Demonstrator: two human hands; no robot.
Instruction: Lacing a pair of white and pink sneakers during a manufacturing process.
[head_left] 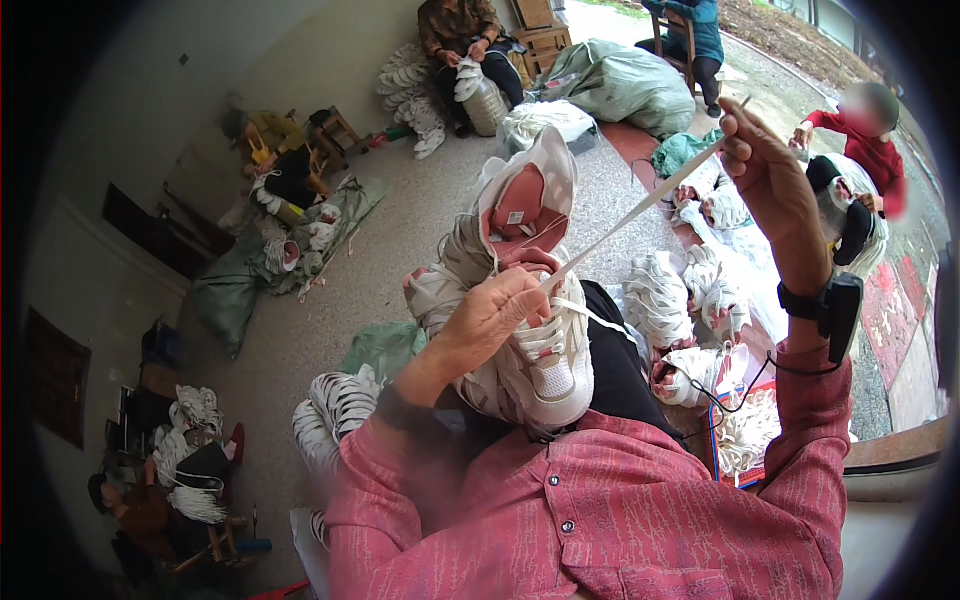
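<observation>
A white sneaker [550,365] with a pink lining rests toe toward me on my lap, on top of more white shoes. From its eyelets a flat white shoelace [640,208] runs taut up to the right. My right hand [762,150] is raised high at the right, fingers pinched on the lace near its tip. Over the shoe's tongue, my left hand [500,312] closes thumb and fingers around the lower part of the same lace. Part of the eyelet rows is hidden behind my left hand.
Stacked white shoes [660,300] stand on the right, beside a tray of white laces [748,430]. More stacked shoes [340,410] are at my left. Several people sit working around; a large green sack [625,85] lies at the back, another green sack [228,300] at left.
</observation>
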